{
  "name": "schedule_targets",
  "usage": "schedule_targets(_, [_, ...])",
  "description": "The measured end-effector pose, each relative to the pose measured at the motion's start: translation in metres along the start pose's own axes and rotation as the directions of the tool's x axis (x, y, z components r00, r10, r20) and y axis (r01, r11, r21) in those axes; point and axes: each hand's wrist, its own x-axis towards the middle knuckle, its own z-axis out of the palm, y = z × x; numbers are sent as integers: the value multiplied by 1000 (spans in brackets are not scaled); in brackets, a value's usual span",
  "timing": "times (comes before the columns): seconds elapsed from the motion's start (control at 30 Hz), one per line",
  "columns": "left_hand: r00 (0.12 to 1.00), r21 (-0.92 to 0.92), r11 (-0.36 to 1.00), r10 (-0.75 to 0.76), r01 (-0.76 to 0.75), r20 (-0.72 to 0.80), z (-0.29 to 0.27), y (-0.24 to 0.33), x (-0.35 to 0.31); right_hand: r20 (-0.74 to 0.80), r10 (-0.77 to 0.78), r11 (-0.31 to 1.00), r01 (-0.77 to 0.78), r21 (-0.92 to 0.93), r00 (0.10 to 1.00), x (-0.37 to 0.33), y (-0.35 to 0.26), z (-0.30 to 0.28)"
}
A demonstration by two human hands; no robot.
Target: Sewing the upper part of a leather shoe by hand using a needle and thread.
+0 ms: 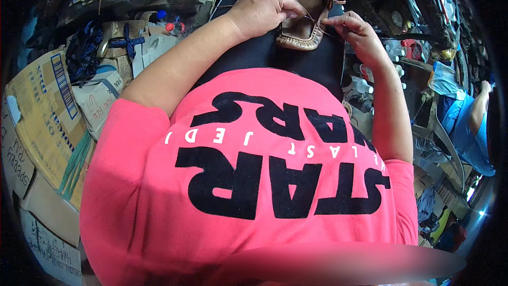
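A brown leather shoe (306, 39) rests on my dark-trousered lap, its toe toward me. Pale, thick stitches run along the rim of the toe. Over the shoe's left side, my left hand (266, 8) is closed, thumb and forefinger pinched at a thin thread (308, 17) by the opening. My right hand (357, 33) is closed in a pinch at the shoe's right edge, where a fine strand shows; what lies between its fingertips is too small to make out. The far part of the shoe is cut off by the top of the view.
Cardboard boxes (45, 111) and a bundle of green cord (75, 165) lie at the left. Beyond my left arm is a bottle with a red cap (170, 27). Several white containers (362, 85) stand at the right. Farther right, another person in blue (465, 127) is partly visible.
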Motion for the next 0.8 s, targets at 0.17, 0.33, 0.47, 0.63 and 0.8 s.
schedule_targets(0.17, [1000, 28, 1000, 3, -4, 19, 3, 0, 1, 36, 14, 999, -13, -31, 999, 6, 3, -5])
schedule_targets(0.33, [999, 22, 1000, -10, 9, 53, 5, 2, 3, 27, 48, 999, -49, 25, 998, 7, -2, -3])
schedule_targets(0.47, [995, -12, 1000, 3, -1, 104, 6, 2, 11, 35, 55, 992, -58, 112, 998, 9, 8, -5])
schedule_targets(0.63, [986, -110, 990, 98, -84, 134, 8, -8, 21, 65, 9, 1000, -11, 28, 998, 10, 2, -5])
schedule_targets(0.8, [994, -50, 997, 62, -58, 88, -8, 13, 5, -32, 47, 968, -53, -243, 998, -8, -9, 6])
